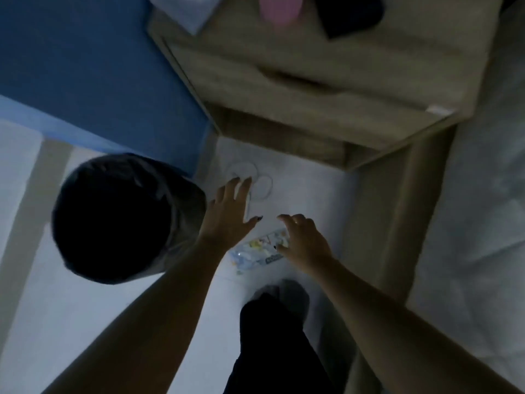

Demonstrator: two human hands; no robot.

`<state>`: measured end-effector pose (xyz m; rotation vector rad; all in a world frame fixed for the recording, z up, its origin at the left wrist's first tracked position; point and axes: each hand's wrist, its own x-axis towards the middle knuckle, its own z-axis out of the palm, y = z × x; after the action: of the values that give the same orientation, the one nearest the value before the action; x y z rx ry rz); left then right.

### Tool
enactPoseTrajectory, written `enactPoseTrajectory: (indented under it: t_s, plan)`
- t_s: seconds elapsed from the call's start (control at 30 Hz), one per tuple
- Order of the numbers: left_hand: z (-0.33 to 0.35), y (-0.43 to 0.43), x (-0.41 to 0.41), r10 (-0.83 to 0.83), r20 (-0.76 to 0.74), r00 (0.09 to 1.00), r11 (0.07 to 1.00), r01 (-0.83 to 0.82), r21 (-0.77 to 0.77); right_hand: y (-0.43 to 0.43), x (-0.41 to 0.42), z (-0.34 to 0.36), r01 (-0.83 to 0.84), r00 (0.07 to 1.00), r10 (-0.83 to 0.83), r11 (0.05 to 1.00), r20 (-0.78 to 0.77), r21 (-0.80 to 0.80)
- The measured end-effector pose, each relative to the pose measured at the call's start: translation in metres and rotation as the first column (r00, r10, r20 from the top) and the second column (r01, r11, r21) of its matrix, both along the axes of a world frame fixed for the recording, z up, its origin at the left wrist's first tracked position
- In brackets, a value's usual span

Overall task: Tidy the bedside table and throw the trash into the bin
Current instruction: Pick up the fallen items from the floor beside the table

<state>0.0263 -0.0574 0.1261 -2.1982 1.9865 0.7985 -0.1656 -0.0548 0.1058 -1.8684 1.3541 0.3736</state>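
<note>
While I lean over the pale floor (85,322), my left hand (231,210) hangs with its fingers spread straight, holding nothing, above a white coiled cable (264,187) lying just in front of the bedside table (312,89). My right hand (302,241) is at the right end of a colourful wrapper (254,250), fingers curled; in this dim, blurred light I cannot tell whether they pinch it or only hover over it. The wrapper shows between my two hands, near the bin (125,217) with its black liner at my left. On the table top sit a pink thing (279,8), a dark thing (349,15) and something white (184,9).
</note>
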Motion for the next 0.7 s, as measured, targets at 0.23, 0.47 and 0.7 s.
enactPoseTrajectory:
  t_s: [0.23, 0.47, 0.7]
  plan:
    - [-0.165, -0.004, 0.007, -0.021, 0.042, 0.999, 0.982, 0.013, 0.190, 0.026, -0.006, -0.159, -0.175, 0.983, 0.175, 0.985, -0.050, 0.005]
    - [-0.248, -0.035, 0.010, -0.063, 0.128, 0.990, 0.983, 0.039, 0.180, 0.026, -0.010, -0.232, -0.286, 0.957, 0.276, 0.948, -0.089, -0.139]
    - [-0.279, -0.036, -0.005, 0.157, -0.015, 0.987, 0.961, -0.149, 0.233, 0.016, 0.000, -0.247, -0.193, 0.981, 0.194, 0.979, -0.010, 0.063]
